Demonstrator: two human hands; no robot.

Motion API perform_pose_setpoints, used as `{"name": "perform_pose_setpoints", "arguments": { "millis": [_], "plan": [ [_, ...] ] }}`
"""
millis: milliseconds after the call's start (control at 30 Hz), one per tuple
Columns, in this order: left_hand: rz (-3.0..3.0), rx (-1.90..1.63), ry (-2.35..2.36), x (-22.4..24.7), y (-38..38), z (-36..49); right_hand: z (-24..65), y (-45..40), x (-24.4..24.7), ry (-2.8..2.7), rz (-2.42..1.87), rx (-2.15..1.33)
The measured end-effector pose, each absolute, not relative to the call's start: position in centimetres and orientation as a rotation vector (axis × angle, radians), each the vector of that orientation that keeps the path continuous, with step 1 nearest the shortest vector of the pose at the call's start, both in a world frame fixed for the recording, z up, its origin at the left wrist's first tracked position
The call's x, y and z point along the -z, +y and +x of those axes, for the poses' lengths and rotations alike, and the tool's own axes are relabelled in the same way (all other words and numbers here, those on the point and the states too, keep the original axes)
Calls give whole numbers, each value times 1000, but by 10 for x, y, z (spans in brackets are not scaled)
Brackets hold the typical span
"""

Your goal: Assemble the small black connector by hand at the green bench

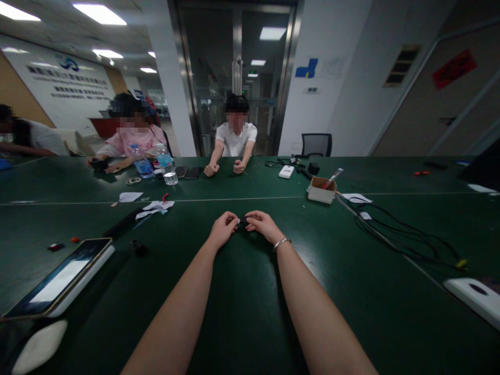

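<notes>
Just above the green table, a small black piece with a shiny metal end (242, 221) is held between my two hands; it looks like a USB stick, but it is too small to be sure. My left hand (224, 229) pinches the metal end at its left. The black body is gripped from the other side by the fingertips of my right hand (264, 226), which has a silver bangle (282, 243) at the wrist. Fingers cover part of the piece.
On the green table (242, 323), a phone (66, 276) lies atop a white box at left, near a small black cylinder (138, 247). Papers (155, 208), bottles (166, 164), an open carton (322, 192) and black cables (406, 229) lie around. Several people sit opposite.
</notes>
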State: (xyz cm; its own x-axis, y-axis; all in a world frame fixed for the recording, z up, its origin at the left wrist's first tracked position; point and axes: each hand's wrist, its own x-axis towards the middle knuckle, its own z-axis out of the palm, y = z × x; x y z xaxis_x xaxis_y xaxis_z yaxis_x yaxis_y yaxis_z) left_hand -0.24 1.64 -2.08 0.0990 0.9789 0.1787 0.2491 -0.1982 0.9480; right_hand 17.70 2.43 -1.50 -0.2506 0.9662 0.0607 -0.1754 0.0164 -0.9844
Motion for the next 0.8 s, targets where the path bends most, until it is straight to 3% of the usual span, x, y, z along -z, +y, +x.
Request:
{"name": "perform_pose_setpoints", "arguments": {
  "millis": [800],
  "plan": [
    [1621, -1177, 1176, 22, 16, -3, 176, 25, 15, -1237, -917, -1452]
  ]
}}
